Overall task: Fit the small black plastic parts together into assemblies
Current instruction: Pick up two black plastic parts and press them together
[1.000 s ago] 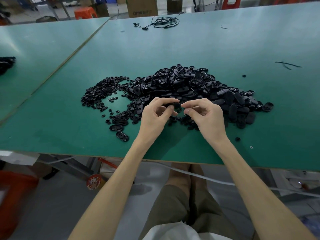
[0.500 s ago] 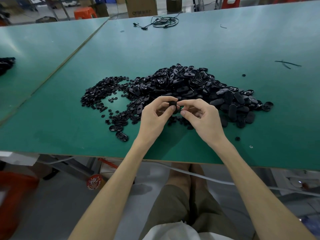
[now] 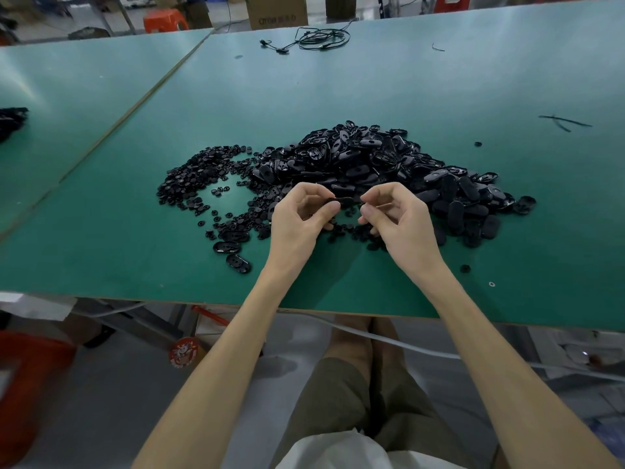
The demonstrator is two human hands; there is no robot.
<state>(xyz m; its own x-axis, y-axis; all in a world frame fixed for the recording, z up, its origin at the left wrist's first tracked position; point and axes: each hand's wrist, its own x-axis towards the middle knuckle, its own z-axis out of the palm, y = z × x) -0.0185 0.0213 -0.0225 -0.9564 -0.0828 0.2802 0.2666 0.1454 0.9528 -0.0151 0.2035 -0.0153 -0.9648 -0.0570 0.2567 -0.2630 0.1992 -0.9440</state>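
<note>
Looking down on a green worktop (image 3: 135, 258) from a seat at its near edge. Around the middle, toward the front: a big heap of flat oval black parts (image 3: 372, 160), with a lower spread of small round black parts (image 3: 199, 170) just beside it on the left. Raised just above the front fringe of the heap: one oval part (image 3: 345, 200), seen almost edge-on.

Pinched at its left end by the left hand (image 3: 297, 214), thumb against forefinger, the other fingers loosely curled. Pinched at its right end by the right hand (image 3: 399, 218) in the same way. Impossible to tell if already fitted with a small round piece: too small and too dark.

Probably mid-fit, pressing together or checking one assembly. Next, most likely: squeeze until seated flush, set the finished piece down clear of both heaps, then reach for a fresh oval and a fresh round piece. Calls for a firm fingertip pinch and for keeping the two pieces square to each other.

At the far edge, a coiled black cable (image 3: 318, 37).
</note>
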